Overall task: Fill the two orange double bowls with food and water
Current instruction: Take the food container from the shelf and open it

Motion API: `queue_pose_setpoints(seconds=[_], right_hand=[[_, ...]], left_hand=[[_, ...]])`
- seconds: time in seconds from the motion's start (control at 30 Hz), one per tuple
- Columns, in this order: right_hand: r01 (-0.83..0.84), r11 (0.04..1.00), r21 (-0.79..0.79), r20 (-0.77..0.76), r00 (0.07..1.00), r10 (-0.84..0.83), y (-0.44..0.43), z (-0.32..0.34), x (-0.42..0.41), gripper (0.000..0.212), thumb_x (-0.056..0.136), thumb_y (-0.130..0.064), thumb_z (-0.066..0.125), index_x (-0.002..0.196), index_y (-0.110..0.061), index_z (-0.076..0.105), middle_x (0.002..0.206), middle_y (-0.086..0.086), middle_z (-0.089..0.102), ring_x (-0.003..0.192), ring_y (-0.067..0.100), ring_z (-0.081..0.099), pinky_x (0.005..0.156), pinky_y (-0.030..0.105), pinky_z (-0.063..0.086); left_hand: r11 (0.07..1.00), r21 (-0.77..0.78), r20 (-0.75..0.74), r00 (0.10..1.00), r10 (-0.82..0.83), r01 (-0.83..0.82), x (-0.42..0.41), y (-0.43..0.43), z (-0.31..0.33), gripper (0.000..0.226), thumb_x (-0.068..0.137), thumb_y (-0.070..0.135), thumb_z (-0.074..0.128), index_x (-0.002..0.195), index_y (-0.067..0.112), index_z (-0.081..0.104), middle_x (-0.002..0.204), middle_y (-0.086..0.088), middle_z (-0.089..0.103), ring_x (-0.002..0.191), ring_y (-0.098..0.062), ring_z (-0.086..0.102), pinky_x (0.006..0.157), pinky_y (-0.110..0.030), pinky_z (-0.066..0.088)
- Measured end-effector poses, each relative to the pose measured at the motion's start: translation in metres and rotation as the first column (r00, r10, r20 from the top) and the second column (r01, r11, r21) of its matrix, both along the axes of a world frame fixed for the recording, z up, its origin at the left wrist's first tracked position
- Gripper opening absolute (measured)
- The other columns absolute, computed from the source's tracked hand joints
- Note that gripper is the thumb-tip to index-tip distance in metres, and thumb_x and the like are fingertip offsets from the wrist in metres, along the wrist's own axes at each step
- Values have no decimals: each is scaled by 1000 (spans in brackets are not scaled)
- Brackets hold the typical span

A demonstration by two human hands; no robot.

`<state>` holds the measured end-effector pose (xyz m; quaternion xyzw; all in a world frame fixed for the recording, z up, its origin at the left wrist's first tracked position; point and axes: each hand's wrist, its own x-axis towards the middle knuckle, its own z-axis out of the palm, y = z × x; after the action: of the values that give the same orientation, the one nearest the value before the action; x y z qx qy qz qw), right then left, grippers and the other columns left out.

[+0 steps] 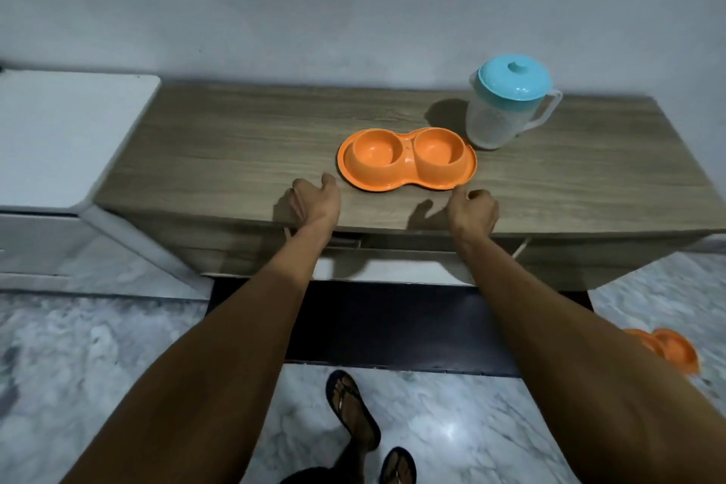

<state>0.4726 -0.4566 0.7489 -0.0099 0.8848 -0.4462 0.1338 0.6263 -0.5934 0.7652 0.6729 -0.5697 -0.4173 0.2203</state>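
Note:
An orange double bowl [406, 158] lies on the wooden cabinet top [235, 153], both cups empty. A clear plastic pitcher with a turquoise lid [506, 100] stands just behind its right end. A second orange double bowl [671, 350] sits on the floor at the right, partly hidden by my right forearm. My left hand [316, 200] hovers just left of the bowl on the cabinet, fingers loosely curled, holding nothing. My right hand [473, 208] hangs at the bowl's near right edge, its fingertip close to the rim, holding nothing.
A white appliance [59, 137] adjoins the cabinet on the left. A grey wall rises behind. Below the cabinet's front edge a drawer [393, 267] stands slightly out. The marble floor [118, 346] shows my sandalled feet [353, 409].

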Motion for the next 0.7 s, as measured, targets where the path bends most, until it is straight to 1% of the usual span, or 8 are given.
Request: queue_pose_setpoints(seconds=[0.1,0.13,0.23,0.33,0.43,0.5,0.57,0.7], right_hand=[[-23,999,-45,-13,1000,23,20,-5,31,39,95,-29,50,109,4,65,117,20,64,108,36,60,82,33,42],[-26,998,-48,-10,1000,26,26,-9,41,36,94,-27,50,106,3,65,116,21,64,106,36,60,83,33,42],[-56,998,-42,7,998,56,42,-22,68,31,95,-24,49,104,1,64,116,22,62,107,36,58,93,40,44],[-114,993,-17,26,993,114,46,-43,86,28,96,-22,49,103,1,63,115,21,60,106,34,55,89,36,40],[-162,986,-28,55,985,163,35,-84,96,21,96,-24,50,93,-6,60,108,19,64,100,33,59,84,36,41],[-196,980,-42,62,978,198,21,-116,96,21,97,-24,49,90,-7,59,102,19,66,98,35,60,84,38,44],[-210,977,-43,61,975,213,6,-149,95,24,98,-24,48,94,-4,61,102,19,67,101,37,60,87,42,45],[-253,963,-90,45,965,258,-28,-199,89,30,101,-24,46,105,-1,64,107,20,67,106,35,59,83,33,39]], left_hand=[[997,-42,-38,997,67,-68,34,21,-5,46,90,38,50,109,-2,63,120,-22,61,111,-38,58,86,-36,45],[995,-45,-50,995,84,-86,45,28,-8,42,90,34,50,107,-2,63,118,-22,62,110,-37,59,85,-35,45],[993,-43,-57,992,108,-111,75,48,-18,35,94,25,49,107,-4,62,114,-21,63,108,-34,59,78,-31,38],[997,-6,-29,997,78,-78,92,59,-39,29,97,21,48,106,-1,64,111,-20,65,103,-32,59,74,-30,36],[999,36,-27,1000,6,-5,95,55,-78,28,98,23,49,108,2,65,110,-18,66,92,-26,57,74,-30,36],[998,44,-42,998,-43,45,91,43,-111,30,98,26,49,111,5,66,111,-17,67,97,-29,60,75,-29,38],[995,42,-65,994,-87,90,85,28,-142,32,97,30,50,113,6,65,113,-17,67,106,-32,61,81,-30,43],[991,15,-76,988,-135,137,67,1,-196,40,97,34,49,127,8,56,127,-18,60,121,-35,54,97,-36,43]])
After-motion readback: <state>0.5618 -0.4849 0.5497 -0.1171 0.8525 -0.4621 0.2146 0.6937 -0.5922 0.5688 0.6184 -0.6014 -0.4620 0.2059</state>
